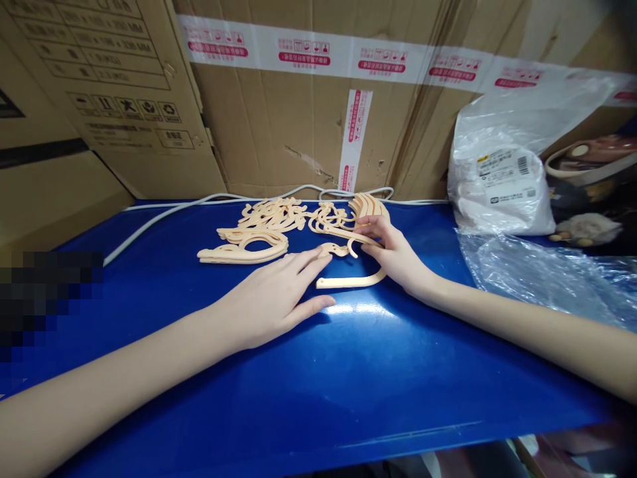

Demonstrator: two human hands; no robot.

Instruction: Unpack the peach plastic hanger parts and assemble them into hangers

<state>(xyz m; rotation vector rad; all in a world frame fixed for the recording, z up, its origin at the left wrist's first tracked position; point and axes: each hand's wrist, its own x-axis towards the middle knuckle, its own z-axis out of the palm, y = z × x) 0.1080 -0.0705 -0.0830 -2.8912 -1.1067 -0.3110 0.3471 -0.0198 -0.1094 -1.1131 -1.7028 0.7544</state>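
My left hand (271, 299) lies palm down over the blue table, its fingers stretched out and the thumb apart. Its fingertips touch a small beige hook piece (334, 249) that looks like the hook of a plastic folding clothes hanger. My right hand (391, 252) is closed around a curved beige hanger arm (348, 282), whose straight end points left along the table. The part of the arm under the right palm is hidden. Folded beige hangers (243, 251) are stacked left of the hands. Behind lie a pile of loose hooks (273, 214) and a stack of curved arms (372, 204).
Cardboard boxes (298, 133) with printed tape stand along the back of the blue table (318, 385). A white cable (164, 222) runs along the rear edge. At right are a filled white plastic bag (507, 189) and crumpled clear plastic (537, 275).
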